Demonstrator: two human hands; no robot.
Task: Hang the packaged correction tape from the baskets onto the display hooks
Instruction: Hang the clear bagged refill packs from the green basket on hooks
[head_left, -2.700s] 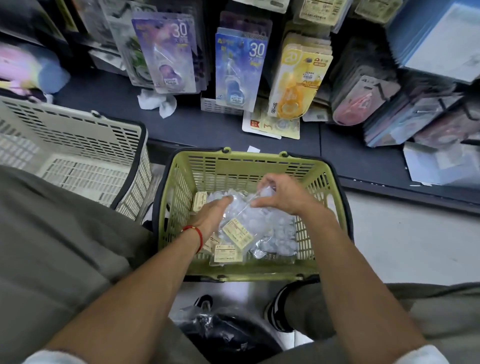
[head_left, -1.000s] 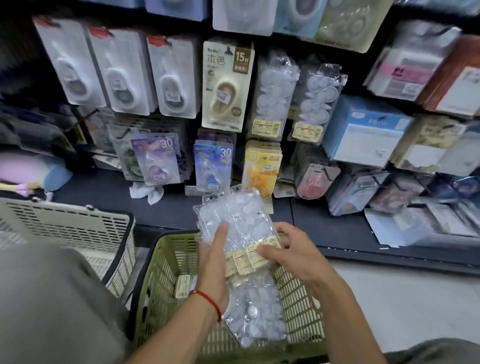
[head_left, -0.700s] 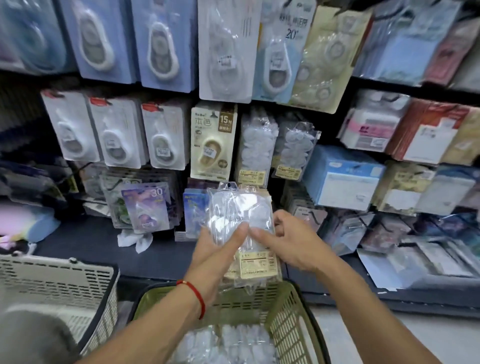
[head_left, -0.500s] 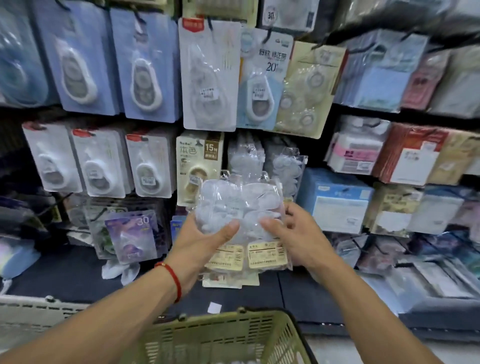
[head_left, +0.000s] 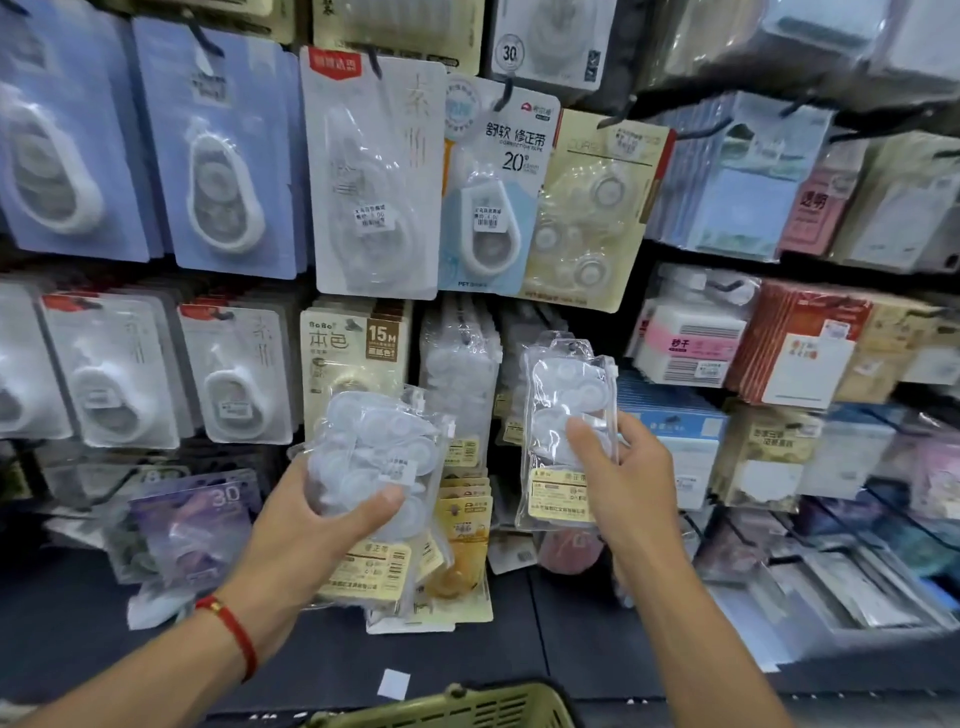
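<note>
This is a stationery shop aisle. A dark display wall is packed with rows of carded, blister-packed white correction tape dispensers on pale blue backing cards (head_left: 218, 156), hung from black hooks. Small white price stickers with barcodes (head_left: 485, 217) sit on the packs to the right of those blue cards. Further right hang stacks of pale blue note pads (head_left: 737, 208). Well below the blue cards shows the rim of a green slotted plastic shopping basket (head_left: 457, 709).

"15m" on beige card (head_left: 358, 358), seemingly.
</note>
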